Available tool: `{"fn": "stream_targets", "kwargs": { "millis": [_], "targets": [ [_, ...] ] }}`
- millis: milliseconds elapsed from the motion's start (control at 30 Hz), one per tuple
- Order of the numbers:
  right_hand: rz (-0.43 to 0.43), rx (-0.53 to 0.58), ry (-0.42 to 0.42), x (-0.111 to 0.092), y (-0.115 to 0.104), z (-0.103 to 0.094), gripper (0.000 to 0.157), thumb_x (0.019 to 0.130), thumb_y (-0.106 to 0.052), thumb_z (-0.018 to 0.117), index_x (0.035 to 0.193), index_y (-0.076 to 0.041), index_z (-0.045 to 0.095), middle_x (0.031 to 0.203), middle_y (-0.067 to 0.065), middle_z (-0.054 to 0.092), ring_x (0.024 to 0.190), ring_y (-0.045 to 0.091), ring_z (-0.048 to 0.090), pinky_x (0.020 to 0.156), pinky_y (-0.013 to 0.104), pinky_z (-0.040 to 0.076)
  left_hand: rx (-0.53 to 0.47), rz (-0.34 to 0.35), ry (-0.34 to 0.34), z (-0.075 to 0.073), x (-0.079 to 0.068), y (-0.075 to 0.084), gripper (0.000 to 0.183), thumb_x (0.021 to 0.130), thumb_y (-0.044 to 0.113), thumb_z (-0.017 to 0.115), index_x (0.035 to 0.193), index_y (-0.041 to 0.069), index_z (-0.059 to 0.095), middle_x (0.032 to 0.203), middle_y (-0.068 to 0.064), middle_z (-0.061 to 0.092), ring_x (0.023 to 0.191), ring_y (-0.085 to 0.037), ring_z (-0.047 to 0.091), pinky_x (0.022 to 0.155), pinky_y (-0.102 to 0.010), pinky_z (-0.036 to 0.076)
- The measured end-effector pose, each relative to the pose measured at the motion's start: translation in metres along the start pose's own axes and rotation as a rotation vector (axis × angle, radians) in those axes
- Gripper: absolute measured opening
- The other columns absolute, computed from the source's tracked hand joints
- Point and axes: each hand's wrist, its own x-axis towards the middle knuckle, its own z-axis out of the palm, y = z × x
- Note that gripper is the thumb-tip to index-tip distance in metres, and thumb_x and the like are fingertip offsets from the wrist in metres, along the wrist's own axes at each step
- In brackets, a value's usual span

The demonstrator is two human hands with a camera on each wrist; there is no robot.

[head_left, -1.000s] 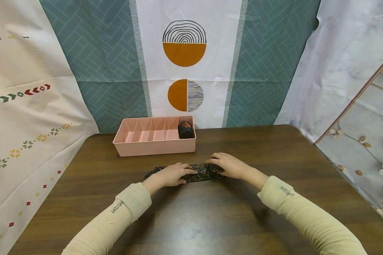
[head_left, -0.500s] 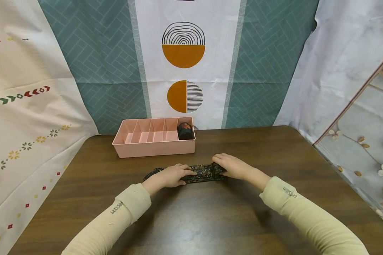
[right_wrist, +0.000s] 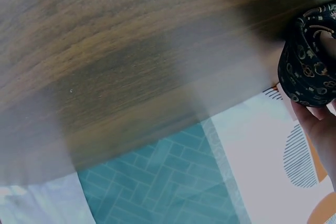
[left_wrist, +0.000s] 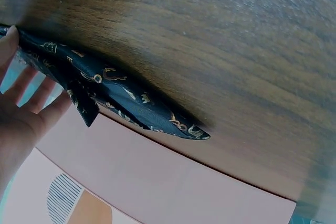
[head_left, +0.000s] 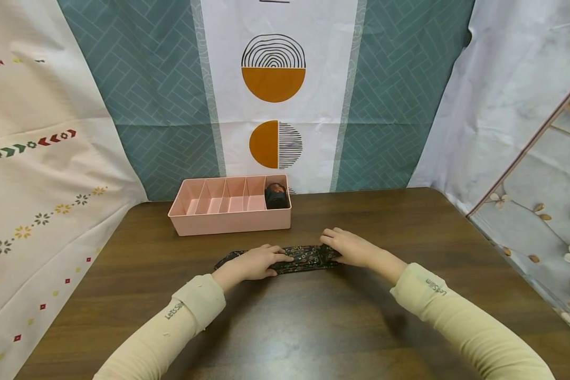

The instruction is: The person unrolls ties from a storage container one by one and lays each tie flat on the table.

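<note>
Hands [head_left: 256, 263] [head_left: 352, 248] touch a folded black cloth [head_left: 306, 257], gold-patterned, one end rolled up.

The person is wearing cream sleeves, the left sleeve [head_left: 135, 340] and the right sleeve [head_left: 486, 332] both fitting closely along the forearm. Each is ending in a wide, folded-back band: the left cuff [head_left: 204, 298] and the right cuff [head_left: 414, 289]. Small dark lettering, beginning "Lets", is running across the left sleeve beside its cuff, and similar print is marking the right one. Tiny nubs are dotting the left fabric; soft creases are wrinkling the right. The left hand [head_left: 257, 262] and right hand [head_left: 351, 248] are showing bare.
</note>
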Motion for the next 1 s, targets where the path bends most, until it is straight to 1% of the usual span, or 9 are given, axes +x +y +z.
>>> {"fn": "stream_targets", "kwargs": {
  "millis": [100, 233, 367, 467, 633, 833, 933, 1000],
  "targets": [
    [0.008, -0.006, -0.015, 0.0, 0.0, -0.002, 0.046, 0.071, -0.01, 0.082, 0.109, -0.004, 0.057, 0.106, 0.009, 0.056, 0.093, 0.026, 0.057, 0.082, 0.037, 0.051, -0.003, -0.001, -0.001, 0.0, -0.001, -0.001, 0.048, 0.089, 0.018, 0.065, 0.135, 0.021, 0.053, 0.135, -0.01, 0.05, 0.122, -0.031, 0.05, 0.095, -0.046, 0.048],
    [0.034, 0.016, -0.05, -0.002, 0.001, -0.003, 0.052, 0.071, -0.009, 0.081, 0.117, -0.002, 0.057, 0.104, 0.01, 0.053, 0.091, 0.025, 0.055, 0.078, 0.036, 0.051, -0.014, 0.003, 0.0, 0.0, -0.003, -0.003, 0.048, 0.089, 0.016, 0.065, 0.135, 0.019, 0.053, 0.135, -0.012, 0.05, 0.123, -0.032, 0.049, 0.096, -0.047, 0.047],
    [0.05, 0.035, -0.071, -0.003, 0.001, -0.004, 0.049, 0.073, -0.009, 0.08, 0.116, -0.004, 0.06, 0.1, 0.009, 0.051, 0.086, 0.022, 0.051, 0.072, 0.033, 0.049, -0.021, 0.015, 0.002, 0.001, -0.004, -0.005, 0.048, 0.088, 0.014, 0.065, 0.135, 0.017, 0.053, 0.134, -0.012, 0.051, 0.122, -0.032, 0.05, 0.097, -0.046, 0.046],
    [0.041, 0.032, -0.064, -0.003, 0.001, -0.003, 0.043, 0.073, -0.01, 0.08, 0.111, -0.005, 0.061, 0.099, 0.008, 0.051, 0.087, 0.022, 0.052, 0.075, 0.034, 0.05, -0.023, 0.023, 0.001, 0.001, -0.005, -0.006, 0.049, 0.088, 0.012, 0.065, 0.135, 0.017, 0.053, 0.134, -0.013, 0.051, 0.122, -0.032, 0.05, 0.098, -0.046, 0.046],
    [0.034, 0.02, -0.058, -0.002, 0.002, -0.003, 0.042, 0.072, -0.01, 0.081, 0.107, -0.006, 0.059, 0.103, 0.009, 0.057, 0.094, 0.026, 0.058, 0.082, 0.038, 0.051, -0.035, 0.022, -0.003, 0.001, -0.006, -0.009, 0.05, 0.088, 0.012, 0.066, 0.136, 0.017, 0.052, 0.136, -0.013, 0.05, 0.124, -0.033, 0.049, 0.099, -0.046, 0.045],
    [0.07, 0.031, -0.097, -0.002, 0.001, -0.005, 0.049, 0.072, -0.009, 0.081, 0.114, -0.003, 0.057, 0.108, 0.014, 0.059, 0.102, 0.033, 0.059, 0.089, 0.044, 0.05, -0.043, 0.033, 0.006, 0.001, -0.011, -0.011, 0.05, 0.088, 0.011, 0.066, 0.135, 0.016, 0.052, 0.135, -0.013, 0.05, 0.123, -0.033, 0.049, 0.099, -0.046, 0.045],
    [0.083, 0.03, -0.104, -0.003, 0.001, -0.006, 0.052, 0.073, -0.009, 0.08, 0.118, -0.002, 0.056, 0.11, 0.016, 0.059, 0.105, 0.035, 0.059, 0.089, 0.044, 0.051, -0.038, 0.049, 0.02, 0.002, -0.014, -0.013, 0.05, 0.087, 0.01, 0.066, 0.135, 0.015, 0.053, 0.134, -0.014, 0.051, 0.123, -0.033, 0.049, 0.099, -0.047, 0.044],
    [0.086, 0.029, -0.1, -0.003, 0.001, -0.005, 0.051, 0.073, -0.01, 0.08, 0.118, -0.002, 0.056, 0.11, 0.015, 0.058, 0.103, 0.035, 0.059, 0.087, 0.043, 0.051, -0.032, 0.062, 0.03, 0.002, -0.016, -0.015, 0.05, 0.087, 0.01, 0.066, 0.135, 0.014, 0.053, 0.134, -0.014, 0.051, 0.122, -0.034, 0.049, 0.099, -0.047, 0.044]
  ]
}}
